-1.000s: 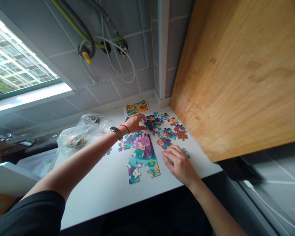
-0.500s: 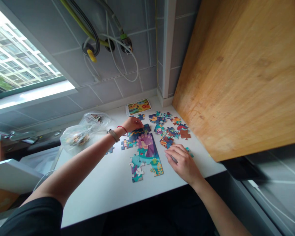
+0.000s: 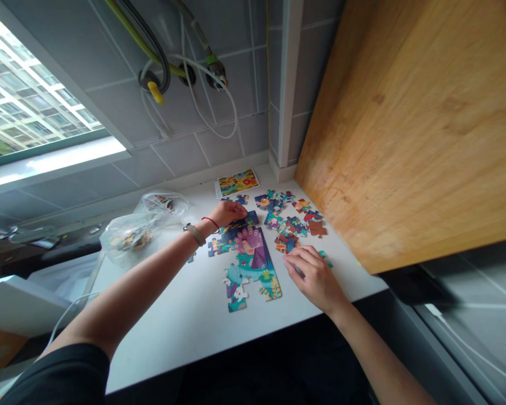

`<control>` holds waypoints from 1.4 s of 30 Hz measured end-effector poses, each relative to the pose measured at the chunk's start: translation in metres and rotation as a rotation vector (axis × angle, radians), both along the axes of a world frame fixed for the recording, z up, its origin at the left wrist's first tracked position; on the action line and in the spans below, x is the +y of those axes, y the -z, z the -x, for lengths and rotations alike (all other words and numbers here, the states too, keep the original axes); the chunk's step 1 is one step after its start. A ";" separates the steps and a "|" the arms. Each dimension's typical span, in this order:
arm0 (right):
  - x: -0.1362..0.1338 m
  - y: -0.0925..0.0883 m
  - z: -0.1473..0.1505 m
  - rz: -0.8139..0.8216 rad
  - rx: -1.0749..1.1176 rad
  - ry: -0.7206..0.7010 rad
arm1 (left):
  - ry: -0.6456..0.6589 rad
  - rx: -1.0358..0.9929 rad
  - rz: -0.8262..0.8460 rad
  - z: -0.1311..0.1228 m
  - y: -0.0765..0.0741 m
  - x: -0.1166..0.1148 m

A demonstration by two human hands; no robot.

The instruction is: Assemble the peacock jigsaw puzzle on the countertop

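A partly joined jigsaw puzzle (image 3: 253, 261) lies on the white tabletop, showing a purple peacock, teal shapes and a dark blue top part. My left hand (image 3: 230, 212), with a watch and a red string at the wrist, reaches over its upper edge. Its fingertips are pressed together on a dark blue puzzle piece (image 3: 252, 218), which they partly cover. My right hand (image 3: 314, 275) rests on the table right of the puzzle, loosely curled, with a gap between thumb and fingers and nothing visible in it. Loose puzzle pieces (image 3: 293, 225) lie just beyond it.
A printed picture card (image 3: 238, 183) lies by the back wall. Clear plastic bags (image 3: 129, 236) with pieces inside stand at the left. A tall wooden panel (image 3: 405, 140) borders the table's right side. Hoses and a white cable (image 3: 231, 107) hang on the tiled wall.
The view has shifted very slightly. Both hands stay almost where they were, the left still at the puzzle's upper edge and the right on the table.
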State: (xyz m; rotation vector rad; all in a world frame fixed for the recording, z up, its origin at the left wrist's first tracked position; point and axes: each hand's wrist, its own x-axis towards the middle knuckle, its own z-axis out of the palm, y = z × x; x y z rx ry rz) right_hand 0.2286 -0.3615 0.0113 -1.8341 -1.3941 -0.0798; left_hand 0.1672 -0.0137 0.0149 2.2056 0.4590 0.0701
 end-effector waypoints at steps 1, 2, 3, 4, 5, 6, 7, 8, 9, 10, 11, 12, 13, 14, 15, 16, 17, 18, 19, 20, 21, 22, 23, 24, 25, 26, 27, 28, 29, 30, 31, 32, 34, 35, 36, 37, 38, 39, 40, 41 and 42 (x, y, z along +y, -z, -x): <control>0.000 0.000 0.000 0.002 -0.001 -0.001 | 0.003 0.007 -0.012 -0.001 0.000 0.000; 0.000 0.000 0.000 0.004 -0.002 -0.002 | 0.007 0.012 -0.028 -0.001 0.001 0.000; 0.000 0.000 0.000 0.006 -0.004 -0.003 | 0.012 0.017 -0.050 -0.002 0.001 -0.001; 0.000 0.000 0.000 0.008 -0.003 -0.002 | 0.017 0.020 -0.075 -0.002 0.002 -0.002; 0.000 0.000 0.000 0.011 -0.002 -0.003 | 0.023 0.022 -0.104 -0.003 0.002 -0.003; 0.000 0.000 0.000 0.014 0.002 -0.003 | 0.027 0.022 -0.137 -0.003 0.003 -0.004; -0.001 0.000 0.000 0.018 0.006 -0.005 | 0.029 0.020 -0.172 -0.003 0.003 -0.005; -0.001 0.000 0.000 0.021 0.011 -0.006 | 0.031 0.016 -0.208 -0.002 0.003 -0.007; -0.001 0.000 0.000 0.023 0.013 -0.007 | 0.034 0.010 -0.246 -0.002 0.003 -0.008; -0.001 0.001 0.000 0.023 0.014 -0.007 | 0.037 0.003 -0.285 -0.001 0.003 -0.010; -0.001 0.001 0.000 0.024 0.014 -0.007 | 0.042 -0.006 -0.322 0.001 0.002 -0.012; -0.001 0.001 0.000 0.025 0.014 -0.007 | 0.054 -0.015 -0.358 0.002 0.000 -0.014; -0.001 0.001 0.000 0.027 0.014 -0.007 | 0.072 -0.026 -0.391 0.004 -0.003 -0.017; -0.001 0.001 0.000 0.030 0.013 -0.008 | 0.099 -0.037 -0.420 0.007 -0.007 -0.021; -0.001 0.001 0.000 0.034 0.011 -0.010 | 0.132 -0.050 -0.445 0.010 -0.011 -0.025; -0.001 0.001 0.000 0.038 0.009 -0.011 | 0.171 -0.061 -0.462 0.014 -0.016 -0.029; -0.002 0.001 0.000 0.043 0.006 -0.012 | 0.223 -0.070 -0.483 0.018 -0.020 -0.033; -0.002 0.001 0.000 0.047 0.003 -0.013 | 0.288 -0.076 -0.511 0.023 -0.024 -0.037; -0.002 0.001 0.000 0.050 0.000 -0.013 | 0.368 -0.078 -0.554 0.028 -0.027 -0.041; -0.002 0.001 0.000 0.053 -0.002 -0.012 | 0.459 -0.078 -0.620 0.033 -0.028 -0.044; -0.002 0.002 0.001 0.055 -0.004 -0.011 | 0.538 -0.077 -0.684 0.038 -0.028 -0.046; -0.002 0.002 0.001 0.056 -0.006 -0.008 | 0.602 -0.077 -0.741 0.043 -0.027 -0.048; -0.001 0.002 0.001 0.058 -0.008 -0.005 | 0.642 -0.078 -0.784 0.047 -0.025 -0.048; -0.001 0.003 0.001 0.059 -0.008 -0.003 | 0.658 -0.080 -0.803 0.050 -0.022 -0.048; -0.001 0.003 0.001 0.061 -0.008 -0.001 | 0.664 -0.085 -0.809 0.053 -0.020 -0.047; -0.001 0.003 0.001 0.062 -0.007 0.000 | 0.668 -0.091 -0.806 0.055 -0.018 -0.045; -0.001 0.004 0.001 0.062 -0.006 0.002 | 0.670 -0.099 -0.798 0.056 -0.017 -0.044; -0.001 0.004 0.001 0.063 -0.005 0.003 | 0.671 -0.108 -0.789 0.056 -0.016 -0.043; -0.001 0.004 0.001 0.064 -0.004 0.004 | 0.672 -0.115 -0.779 0.056 -0.015 -0.042; -0.001 0.004 0.001 0.065 -0.004 0.005 | 0.670 -0.119 -0.770 0.056 -0.015 -0.041; -0.001 0.004 0.001 0.066 -0.005 0.006 | 0.666 -0.119 -0.763 0.056 -0.015 -0.041; -0.001 0.003 0.001 0.068 -0.006 0.007 | 0.661 -0.114 -0.758 0.055 -0.016 -0.041; -0.001 0.003 0.001 0.073 -0.006 0.009 | 0.659 -0.104 -0.749 0.054 -0.015 -0.042; -0.001 0.003 0.001 0.073 -0.007 0.011 | 0.662 -0.099 -0.745 0.054 -0.015 -0.043; -0.001 0.003 0.001 0.072 -0.007 0.011 | 0.667 -0.096 -0.744 0.054 -0.014 -0.043; -0.001 0.002 0.001 0.072 -0.006 0.011 | 0.673 -0.093 -0.746 0.054 -0.014 -0.044; -0.001 0.002 0.001 0.072 -0.006 0.010 | 0.679 -0.089 -0.753 0.055 -0.013 -0.044; -0.001 0.002 0.001 0.073 -0.005 0.009 | 0.684 -0.085 -0.765 0.055 -0.012 -0.044; -0.001 0.002 0.001 0.074 -0.005 0.008 | 0.690 -0.081 -0.781 0.056 -0.011 -0.044; -0.001 0.002 0.001 0.076 -0.005 0.009 | 0.693 -0.081 -0.797 0.056 -0.010 -0.045; -0.001 0.002 0.001 0.077 -0.005 0.011 | 0.695 -0.083 -0.812 0.056 -0.009 -0.045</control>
